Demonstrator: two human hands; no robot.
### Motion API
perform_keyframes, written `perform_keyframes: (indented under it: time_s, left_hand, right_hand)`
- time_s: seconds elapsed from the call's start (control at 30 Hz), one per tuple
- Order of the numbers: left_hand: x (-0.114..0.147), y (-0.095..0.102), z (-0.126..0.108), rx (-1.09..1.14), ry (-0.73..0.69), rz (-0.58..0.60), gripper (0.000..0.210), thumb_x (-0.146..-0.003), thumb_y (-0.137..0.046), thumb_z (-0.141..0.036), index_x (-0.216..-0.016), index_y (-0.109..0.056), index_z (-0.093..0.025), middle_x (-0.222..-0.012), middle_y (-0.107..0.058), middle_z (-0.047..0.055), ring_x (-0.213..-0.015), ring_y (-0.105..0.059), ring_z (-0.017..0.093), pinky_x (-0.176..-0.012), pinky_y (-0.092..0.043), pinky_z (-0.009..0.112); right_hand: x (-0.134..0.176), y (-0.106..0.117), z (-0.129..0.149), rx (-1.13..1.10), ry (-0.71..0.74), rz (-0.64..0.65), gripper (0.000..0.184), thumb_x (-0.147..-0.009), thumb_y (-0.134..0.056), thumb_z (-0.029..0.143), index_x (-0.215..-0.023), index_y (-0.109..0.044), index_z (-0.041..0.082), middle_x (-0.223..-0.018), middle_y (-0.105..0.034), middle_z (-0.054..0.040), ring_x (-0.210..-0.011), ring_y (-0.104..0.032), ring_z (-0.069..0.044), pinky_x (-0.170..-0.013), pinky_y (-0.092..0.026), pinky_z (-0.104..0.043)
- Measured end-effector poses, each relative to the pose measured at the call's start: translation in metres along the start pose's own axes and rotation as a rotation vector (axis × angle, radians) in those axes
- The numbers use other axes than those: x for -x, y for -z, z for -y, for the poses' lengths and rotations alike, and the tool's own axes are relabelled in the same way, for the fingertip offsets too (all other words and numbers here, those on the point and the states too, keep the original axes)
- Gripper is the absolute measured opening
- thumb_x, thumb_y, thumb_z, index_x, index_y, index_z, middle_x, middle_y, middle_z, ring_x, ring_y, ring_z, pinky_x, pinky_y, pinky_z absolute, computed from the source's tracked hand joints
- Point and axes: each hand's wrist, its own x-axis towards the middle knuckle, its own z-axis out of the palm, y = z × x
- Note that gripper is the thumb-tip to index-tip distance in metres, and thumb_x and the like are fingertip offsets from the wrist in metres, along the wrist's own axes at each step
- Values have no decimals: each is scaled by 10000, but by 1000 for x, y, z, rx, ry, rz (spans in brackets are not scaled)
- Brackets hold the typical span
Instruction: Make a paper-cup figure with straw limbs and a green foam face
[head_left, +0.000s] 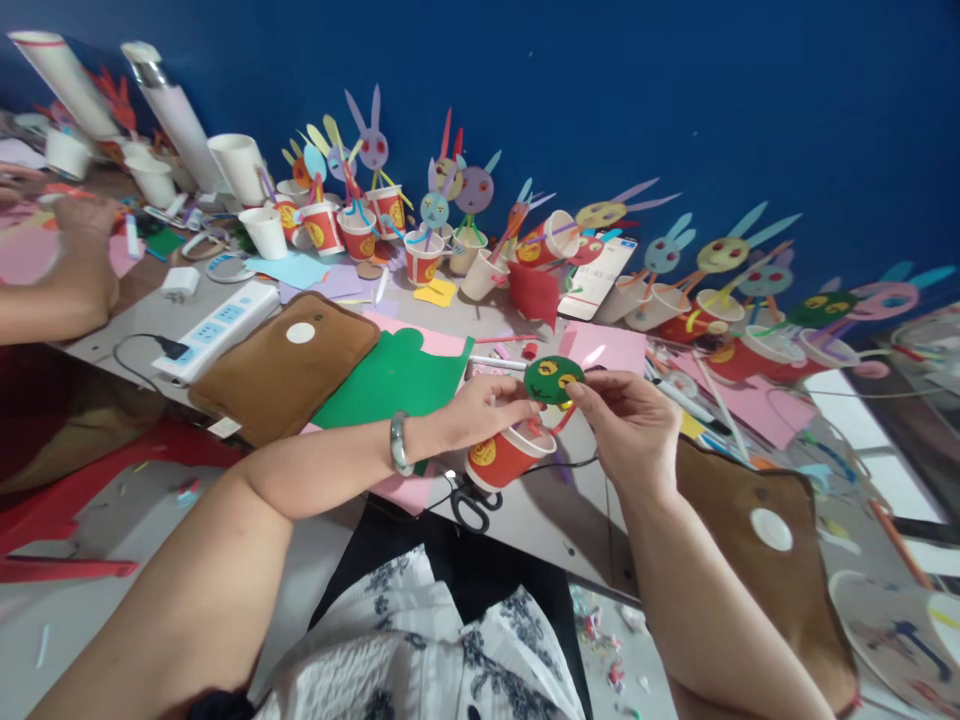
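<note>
A green paper face [550, 382] with yellow eyes and a drawn black mouth is held up between both hands. My right hand [637, 425] pinches its right edge between thumb and fingers. At the face's lower left, my left hand [486, 408] is closed, thumb and finger on its edge. Just under the face stands a red paper cup [504, 458] with a white rim, slightly tilted. Red stems [562, 418] rise from the cup, partly hidden by my fingers. Black-handled scissors [472, 505] lie at the table's front edge, below the cup.
Several paper cups with rabbit-like paper heads [478, 190] line the blue wall. Green paper [397, 375] and a brown pouch [289, 350] lie left, near a power strip [221, 325]. Another brown pouch [735, 530] is right. A co-worker's arm [71, 270] rests at far left.
</note>
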Motion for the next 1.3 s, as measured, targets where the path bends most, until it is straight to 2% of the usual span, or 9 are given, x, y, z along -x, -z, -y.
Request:
perform_keyframes:
  time_s: [0.43, 0.6, 0.77, 0.93, 1.07, 1.3]
  left_hand:
    - [3, 0, -4, 78, 21, 20, 292, -884, -662, -357, -771, -689, -89, -775, -733, 78, -681, -666, 120, -676, -526, 231]
    - [2, -1, -2, 71, -15, 7, 288, -882, -665, -359, -760, -689, -99, -786, -739, 78, -689, -673, 127, -674, -528, 238]
    - [1, 0, 3, 9, -76, -38, 291, -883, -659, -369, -765, -695, -105, -783, -728, 70, -696, -651, 125, -674, -500, 239]
    - [1, -1, 7, 14, -84, -26, 351, -881, -656, -433, -799, -697, -95, -823, -722, 84, -742, -651, 140, -726, -505, 263]
    - [0, -1, 9, -23, -94, -28, 395, -869, -665, -485, -795, -702, -99, -819, -725, 84, -757, -653, 145, -728, -508, 261]
    - [2, 0, 5, -54, -107, 4, 380, -892, -639, -460, -820, -711, -94, -850, -737, 94, -790, -668, 149, -757, -521, 259]
  right_hand:
    - [0, 3, 2, 73, 26, 33, 159, -745, -829, 337, -818, -741, 226, -755, -734, -8, -634, -647, -139, -601, -531, -274]
    - [0, 4, 0, 93, 34, 39, 157, -764, -813, 342, -837, -738, 225, -773, -733, -9, -656, -634, -136, -637, -514, -282]
    - [3, -1, -2, 76, 7, 53, 243, -739, -820, 349, -906, -696, 223, -785, -701, -1, -655, -597, -132, -642, -500, -288]
    - [7, -8, -4, 10, -48, 100, 366, -696, -829, 333, -965, -601, 234, -748, -636, 35, -655, -593, -133, -655, -512, -287]
    - [8, -11, -6, -75, -103, 158, 420, -714, -812, 363, -1026, -561, 236, -824, -696, 7, -730, -658, -168, -717, -554, -327]
    - [7, -10, -5, -148, -165, 182, 466, -703, -832, 365, -1051, -548, 242, -826, -733, 9, -730, -689, -184, -640, -578, -308]
